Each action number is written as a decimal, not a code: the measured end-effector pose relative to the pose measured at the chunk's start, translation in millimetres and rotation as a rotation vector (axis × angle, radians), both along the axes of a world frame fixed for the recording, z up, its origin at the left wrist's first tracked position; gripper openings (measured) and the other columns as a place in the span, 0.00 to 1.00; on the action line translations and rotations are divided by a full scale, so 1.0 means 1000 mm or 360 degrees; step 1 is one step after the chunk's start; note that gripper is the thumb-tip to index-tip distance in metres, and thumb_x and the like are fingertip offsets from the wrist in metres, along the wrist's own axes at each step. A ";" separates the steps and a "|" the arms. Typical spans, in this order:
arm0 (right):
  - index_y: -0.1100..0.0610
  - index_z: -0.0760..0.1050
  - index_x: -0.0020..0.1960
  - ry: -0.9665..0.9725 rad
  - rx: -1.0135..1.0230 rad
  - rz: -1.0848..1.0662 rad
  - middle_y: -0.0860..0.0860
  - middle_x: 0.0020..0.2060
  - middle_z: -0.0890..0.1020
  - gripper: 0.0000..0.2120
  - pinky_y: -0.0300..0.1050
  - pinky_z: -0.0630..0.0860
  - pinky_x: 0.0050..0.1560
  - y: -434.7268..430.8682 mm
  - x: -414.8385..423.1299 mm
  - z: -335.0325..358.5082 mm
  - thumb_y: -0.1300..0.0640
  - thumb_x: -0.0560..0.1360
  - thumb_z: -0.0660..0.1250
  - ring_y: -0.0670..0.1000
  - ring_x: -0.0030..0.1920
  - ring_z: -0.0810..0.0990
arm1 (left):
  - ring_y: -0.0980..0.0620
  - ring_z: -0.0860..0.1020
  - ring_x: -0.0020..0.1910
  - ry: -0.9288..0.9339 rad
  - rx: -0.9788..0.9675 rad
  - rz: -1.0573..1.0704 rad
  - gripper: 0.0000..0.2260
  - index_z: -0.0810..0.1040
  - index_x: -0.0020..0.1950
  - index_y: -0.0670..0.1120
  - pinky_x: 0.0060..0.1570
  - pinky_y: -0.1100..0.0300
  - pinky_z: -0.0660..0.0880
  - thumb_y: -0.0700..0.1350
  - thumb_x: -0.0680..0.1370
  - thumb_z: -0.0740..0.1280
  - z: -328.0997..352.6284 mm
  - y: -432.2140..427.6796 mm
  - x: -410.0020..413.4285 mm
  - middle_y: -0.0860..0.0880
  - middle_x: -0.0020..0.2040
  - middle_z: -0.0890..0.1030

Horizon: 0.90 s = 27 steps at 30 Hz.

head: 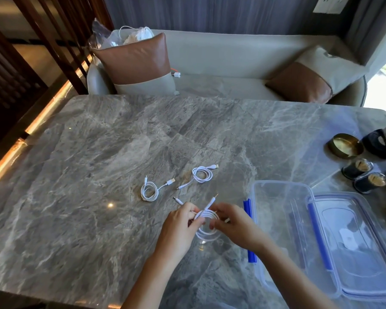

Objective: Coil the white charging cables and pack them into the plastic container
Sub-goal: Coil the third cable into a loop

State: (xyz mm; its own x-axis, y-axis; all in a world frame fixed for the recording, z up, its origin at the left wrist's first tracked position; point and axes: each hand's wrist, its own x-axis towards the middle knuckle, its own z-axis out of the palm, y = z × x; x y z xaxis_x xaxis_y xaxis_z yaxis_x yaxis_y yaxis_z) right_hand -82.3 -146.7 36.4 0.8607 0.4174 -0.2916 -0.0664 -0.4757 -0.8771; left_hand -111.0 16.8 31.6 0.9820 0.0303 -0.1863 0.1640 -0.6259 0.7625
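Note:
A white cable wound into a loop hangs between both hands just above the marble table. My left hand pinches the loop's left side, and my right hand grips its right side. Both plug ends stick up past my fingers. Two other coiled white cables lie on the table further out: one to the left, one to the right. The clear plastic container with blue clips stands open at my right, with nothing visible inside.
The container's clear lid lies beside it at the right. A brass dish, a dark holder and two small dark jars stand at the table's right edge. A sofa with cushions is behind the table.

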 end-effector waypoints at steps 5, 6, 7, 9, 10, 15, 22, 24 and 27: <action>0.50 0.81 0.46 0.0094 0.0163 -0.0071 0.50 0.34 0.83 0.13 0.36 0.74 0.37 -0.001 0.000 0.002 0.67 0.73 0.65 0.43 0.35 0.78 | 0.57 0.78 0.37 0.0001 0.0075 0.0037 0.09 0.72 0.43 0.53 0.41 0.57 0.75 0.55 0.71 0.69 -0.005 0.006 0.000 0.55 0.43 0.85; 0.49 0.81 0.46 0.0095 0.0168 -0.0073 0.49 0.34 0.82 0.14 0.37 0.74 0.37 -0.001 0.000 0.002 0.67 0.73 0.65 0.43 0.34 0.78 | 0.57 0.77 0.39 -0.0029 0.0139 0.0034 0.10 0.73 0.44 0.54 0.41 0.57 0.74 0.58 0.72 0.67 -0.005 0.008 -0.001 0.56 0.43 0.84; 0.49 0.81 0.46 0.0093 0.0173 -0.0071 0.49 0.33 0.82 0.14 0.37 0.74 0.38 -0.001 0.001 0.002 0.67 0.73 0.65 0.42 0.34 0.78 | 0.56 0.77 0.41 -0.0065 0.0163 0.0030 0.09 0.73 0.45 0.55 0.42 0.57 0.73 0.59 0.72 0.66 -0.006 0.010 -0.001 0.56 0.43 0.82; 0.48 0.81 0.47 0.0105 0.0220 -0.0091 0.48 0.33 0.83 0.15 0.36 0.75 0.38 -0.001 0.001 0.002 0.68 0.73 0.66 0.40 0.34 0.78 | 0.55 0.78 0.44 -0.0128 0.0006 0.0056 0.05 0.75 0.44 0.55 0.43 0.60 0.71 0.55 0.75 0.63 -0.005 0.010 0.002 0.57 0.42 0.80; 0.48 0.81 0.47 0.0120 0.0252 -0.0115 0.48 0.33 0.83 0.15 0.35 0.75 0.38 -0.002 0.002 0.002 0.68 0.74 0.66 0.39 0.34 0.78 | 0.55 0.79 0.44 -0.0149 -0.0167 0.0095 0.04 0.75 0.44 0.54 0.44 0.60 0.71 0.51 0.77 0.62 -0.002 0.010 0.003 0.57 0.42 0.81; 0.48 0.81 0.44 0.0187 0.0390 -0.0281 0.43 0.26 0.80 0.16 0.31 0.72 0.32 -0.003 0.003 0.000 0.68 0.75 0.64 0.37 0.29 0.76 | 0.52 0.82 0.47 -0.0328 -0.0865 0.0275 0.10 0.70 0.56 0.53 0.50 0.54 0.75 0.48 0.78 0.53 0.009 0.002 0.005 0.51 0.47 0.85; 0.50 0.82 0.47 0.0244 0.0533 -0.0349 0.49 0.31 0.82 0.13 0.37 0.76 0.36 0.000 0.004 -0.001 0.66 0.76 0.64 0.44 0.33 0.78 | 0.56 0.82 0.42 -0.0292 -0.1141 0.0291 0.03 0.77 0.45 0.46 0.47 0.71 0.73 0.39 0.76 0.65 0.011 -0.003 0.011 0.50 0.39 0.86; 0.51 0.82 0.48 0.0230 0.0579 -0.0356 0.51 0.33 0.82 0.13 0.38 0.76 0.37 0.002 0.002 0.000 0.67 0.76 0.64 0.45 0.34 0.78 | 0.57 0.79 0.41 -0.0287 -0.1130 0.0312 0.04 0.79 0.42 0.48 0.45 0.69 0.73 0.40 0.71 0.70 0.009 -0.004 0.011 0.52 0.39 0.83; 0.50 0.81 0.49 0.0209 0.0663 -0.0398 0.47 0.30 0.83 0.13 0.37 0.78 0.37 0.004 0.003 0.004 0.67 0.75 0.64 0.44 0.33 0.80 | 0.58 0.76 0.44 -0.0222 -0.1118 0.0361 0.08 0.77 0.50 0.49 0.46 0.70 0.72 0.40 0.73 0.70 0.003 -0.009 0.009 0.53 0.48 0.80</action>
